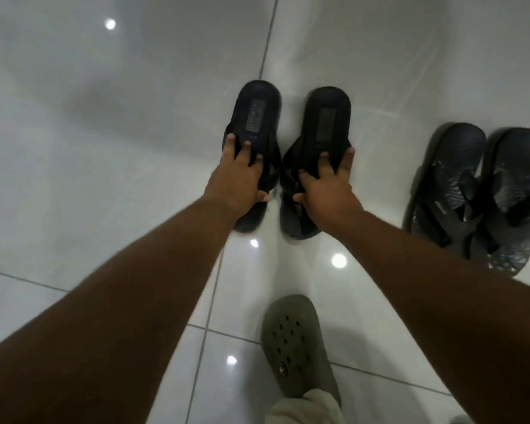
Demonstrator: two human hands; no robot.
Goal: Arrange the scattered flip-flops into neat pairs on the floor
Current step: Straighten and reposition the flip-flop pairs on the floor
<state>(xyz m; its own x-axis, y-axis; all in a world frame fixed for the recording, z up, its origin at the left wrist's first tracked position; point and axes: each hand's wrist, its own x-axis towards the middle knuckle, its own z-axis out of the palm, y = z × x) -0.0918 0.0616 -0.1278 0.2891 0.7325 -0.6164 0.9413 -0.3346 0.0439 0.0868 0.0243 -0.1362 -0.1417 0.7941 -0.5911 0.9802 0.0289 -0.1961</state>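
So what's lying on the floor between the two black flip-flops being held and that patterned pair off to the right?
Nothing: in the head view, only bare white tile separates the black flip-flops from the patterned pair.

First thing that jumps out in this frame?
Two bare arms reach into the middle, the left hand and right hand each gripping one black flip-flop: left flip-flop, right flip-flop, side by side on the glossy white tile floor. At the right edge sits a dark patterned sandal pair; a grey-green clog is at bottom centre.
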